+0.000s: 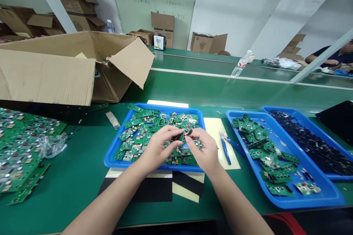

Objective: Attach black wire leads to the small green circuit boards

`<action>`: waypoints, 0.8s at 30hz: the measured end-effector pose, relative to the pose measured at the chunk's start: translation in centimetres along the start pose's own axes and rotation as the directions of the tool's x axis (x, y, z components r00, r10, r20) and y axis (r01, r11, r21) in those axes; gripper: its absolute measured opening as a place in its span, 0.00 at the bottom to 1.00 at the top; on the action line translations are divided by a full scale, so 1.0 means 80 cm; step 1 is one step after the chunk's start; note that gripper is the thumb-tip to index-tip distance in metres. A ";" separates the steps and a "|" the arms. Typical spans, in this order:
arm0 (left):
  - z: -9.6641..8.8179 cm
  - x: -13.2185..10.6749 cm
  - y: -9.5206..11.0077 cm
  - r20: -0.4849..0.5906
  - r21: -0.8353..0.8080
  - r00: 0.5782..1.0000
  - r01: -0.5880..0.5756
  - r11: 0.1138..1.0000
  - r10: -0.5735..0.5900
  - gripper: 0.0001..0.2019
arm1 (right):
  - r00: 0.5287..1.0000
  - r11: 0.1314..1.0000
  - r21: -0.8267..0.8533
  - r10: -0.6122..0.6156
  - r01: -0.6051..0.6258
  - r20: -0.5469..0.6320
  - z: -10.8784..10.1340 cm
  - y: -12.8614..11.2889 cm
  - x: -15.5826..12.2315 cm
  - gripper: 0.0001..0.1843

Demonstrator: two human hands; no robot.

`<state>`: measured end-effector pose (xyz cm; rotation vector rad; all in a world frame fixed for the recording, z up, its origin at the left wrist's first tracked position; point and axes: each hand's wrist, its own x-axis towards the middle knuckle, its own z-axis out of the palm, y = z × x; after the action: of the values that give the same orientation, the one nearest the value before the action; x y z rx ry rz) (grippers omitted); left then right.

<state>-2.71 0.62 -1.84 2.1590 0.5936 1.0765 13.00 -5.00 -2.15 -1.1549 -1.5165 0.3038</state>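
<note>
Above a blue tray [107, 156] heaped with small green circuit boards [143, 132], both hands meet. My left hand [161, 147] is closed on one small circuit board [182, 137], gripped between thumb and fingers. In my right hand [205, 148], thumb and forefinger pinch a small black part [189, 132] at the board's edge. Whether that part is joined to the board is too small to tell. Blue-handled cutters [225, 148] lie on pale yellow paper just right of the right hand.
Another blue tray [300, 202] at right holds circuit boards; a further tray [342, 178] holds black parts. Large board panels [24, 147] and crumpled plastic [52, 145] lie at left, below an open carton [46, 77]. A bottle [239, 65] stands behind. A person [328, 57] sits far right.
</note>
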 end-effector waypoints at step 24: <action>-0.008 -0.001 -0.006 -0.082 0.429 0.937 -0.273 0.861 0.339 0.16 | 0.668 0.425 0.516 0.479 -0.744 0.569 -0.005 0.006 0.005 0.13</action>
<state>-3.34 1.10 -1.98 2.6209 0.6007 1.4023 13.63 -4.61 -2.18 -0.9712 -0.9630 1.5751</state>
